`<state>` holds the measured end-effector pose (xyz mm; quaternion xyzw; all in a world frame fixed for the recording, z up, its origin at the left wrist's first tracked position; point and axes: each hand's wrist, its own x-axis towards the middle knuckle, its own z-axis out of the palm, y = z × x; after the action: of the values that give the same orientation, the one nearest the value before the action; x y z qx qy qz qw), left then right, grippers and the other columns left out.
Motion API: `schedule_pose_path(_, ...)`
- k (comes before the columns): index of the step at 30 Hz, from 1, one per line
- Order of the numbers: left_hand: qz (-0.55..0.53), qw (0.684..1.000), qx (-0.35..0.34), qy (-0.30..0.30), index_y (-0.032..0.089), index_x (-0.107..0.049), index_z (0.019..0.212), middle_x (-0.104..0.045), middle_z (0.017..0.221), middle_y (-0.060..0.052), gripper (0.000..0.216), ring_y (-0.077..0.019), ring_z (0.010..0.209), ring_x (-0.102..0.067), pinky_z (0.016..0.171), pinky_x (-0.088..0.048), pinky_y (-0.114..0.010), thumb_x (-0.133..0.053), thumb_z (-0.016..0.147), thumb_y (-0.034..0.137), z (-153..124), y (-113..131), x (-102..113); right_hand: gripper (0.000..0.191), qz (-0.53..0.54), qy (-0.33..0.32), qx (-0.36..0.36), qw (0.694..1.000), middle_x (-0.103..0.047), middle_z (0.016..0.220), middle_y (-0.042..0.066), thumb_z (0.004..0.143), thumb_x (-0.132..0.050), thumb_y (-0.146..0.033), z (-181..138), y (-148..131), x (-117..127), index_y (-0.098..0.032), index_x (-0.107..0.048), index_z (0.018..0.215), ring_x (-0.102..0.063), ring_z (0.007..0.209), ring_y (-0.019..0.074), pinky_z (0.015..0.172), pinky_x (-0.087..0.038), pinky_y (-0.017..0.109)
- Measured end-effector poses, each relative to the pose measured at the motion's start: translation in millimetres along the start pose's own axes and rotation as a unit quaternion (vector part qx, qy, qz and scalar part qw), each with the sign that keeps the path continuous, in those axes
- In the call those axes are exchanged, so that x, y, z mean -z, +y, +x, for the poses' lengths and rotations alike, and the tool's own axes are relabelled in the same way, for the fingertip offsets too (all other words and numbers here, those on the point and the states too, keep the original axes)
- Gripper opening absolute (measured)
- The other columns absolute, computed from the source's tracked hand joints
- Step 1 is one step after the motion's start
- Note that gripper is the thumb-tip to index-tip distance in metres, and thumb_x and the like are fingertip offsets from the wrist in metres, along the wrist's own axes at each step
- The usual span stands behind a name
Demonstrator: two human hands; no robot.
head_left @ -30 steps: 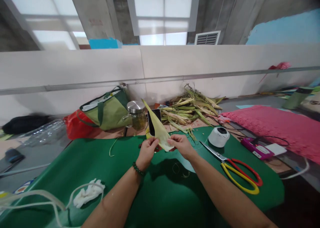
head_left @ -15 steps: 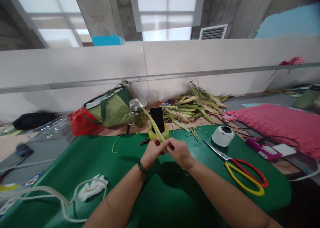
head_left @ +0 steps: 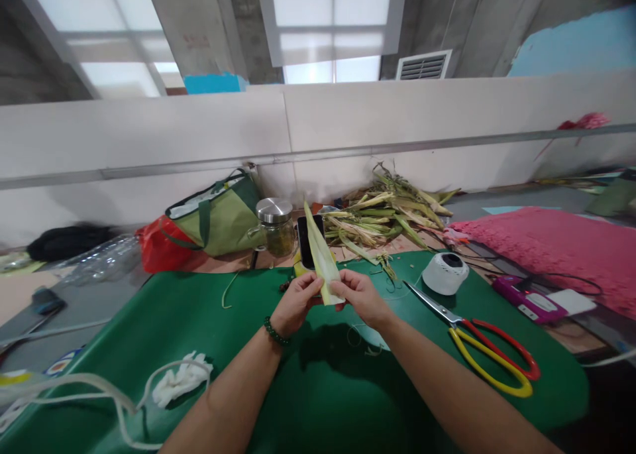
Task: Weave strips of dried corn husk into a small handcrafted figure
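Observation:
A long pale green corn husk (head_left: 322, 258) points away from me, its broad end spread between both hands. My left hand (head_left: 297, 303) pinches its left edge, thumb on top; a green bead bracelet (head_left: 276, 332) circles that wrist. My right hand (head_left: 363, 297) grips the right edge in the same way. Behind the husk stands a dark phone (head_left: 303, 242) in a yellow holder, partly covered by the husk. To the right lie scissors (head_left: 454, 319) with one red and one yellow handle, below a white spool of thread (head_left: 444, 273).
A heap of husks (head_left: 392, 209) lies at the back by the wall. Left of it are a lidded glass jar (head_left: 275, 232) and a green bag (head_left: 223, 215). A crumpled white tissue (head_left: 181, 381) and cable lie front left; a purple power strip (head_left: 527, 298) is far right.
The husk's broad end was bunched between my fingertips and now lies opened out flat. My hands have moved slightly apart, and the husk's tip has swung right and more upright.

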<state>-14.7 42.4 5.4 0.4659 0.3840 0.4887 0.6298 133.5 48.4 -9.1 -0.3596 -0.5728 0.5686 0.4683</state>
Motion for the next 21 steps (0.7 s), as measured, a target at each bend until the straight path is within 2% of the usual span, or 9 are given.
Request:
schedule_pose_path(3,0.051,0.998,0.007,0.028,0.014,-0.062,0.078,-0.061,0.067,-0.001,0.045,-0.0114,0.059,-0.054,0.054,-0.045,-0.022,-0.079,0.054,0.047,0.3,-5.6,-4.0,0.017,-0.16,0.059,0.074,0.983,-0.053,0.059,-0.003,0.073,-0.062,-0.033,-4.6,1.7,-2.3,-0.018,-0.056,0.073,-0.047,0.053,0.0102,0.05,-0.041,0.023)
schedule_pose_path(6,0.068,0.997,0.01,0.031,0.01,-0.065,0.076,-0.058,0.06,-0.001,0.044,-0.0096,0.051,-0.05,0.047,-0.038,-0.021,-0.079,0.054,0.046,-1.1,-8.7,-7.8,0.009,-0.236,0.063,0.128,0.961,-0.056,0.063,-0.001,0.076,-0.057,-0.026,-8.6,1.8,-4.2,-0.018,-0.059,0.077,-0.049,0.058,0.0114,0.056,-0.041,0.023)
schedule_pose_path(10,0.02,0.999,0.025,0.015,0.01,-0.068,0.078,-0.064,0.066,-0.005,0.042,-0.0121,0.055,-0.054,0.052,-0.04,-0.024,-0.078,0.058,0.045,-3.8,-3.9,-6.4,0.016,-0.166,0.032,0.108,0.98,-0.058,0.069,0.0,0.08,-0.053,-0.032,-8.3,-2.9,-1.6,-0.018,-0.06,0.086,-0.051,0.059,0.0118,0.053,-0.042,0.023)
schedule_pose_path(15,0.012,0.999,0.02,-0.043,0.012,-0.071,0.084,-0.069,0.077,-0.008,0.039,-0.017,0.068,-0.06,0.062,-0.044,-0.026,-0.077,0.059,0.041,-5.0,2.9,1.3,0.027,-0.044,-0.005,0.049,0.998,-0.053,0.062,-0.002,0.077,-0.058,-0.043,-3.8,-8.7,6.5,-0.019,-0.059,0.089,-0.047,0.052,0.0097,0.047,-0.041,0.021)
schedule_pose_path(21,0.164,0.985,-0.042,0.041,0.013,-0.066,0.054,-0.059,0.051,-0.001,0.037,-0.0115,0.05,-0.047,0.051,-0.037,-0.024,-0.072,0.061,0.049,-3.8,3.9,0.6,0.028,-0.047,0.038,0.015,0.998,-0.052,0.061,-0.003,0.074,-0.061,-0.047,0.0,-1.8,5.9,-0.019,-0.054,0.073,-0.05,0.054,0.0104,0.048,-0.047,0.023)
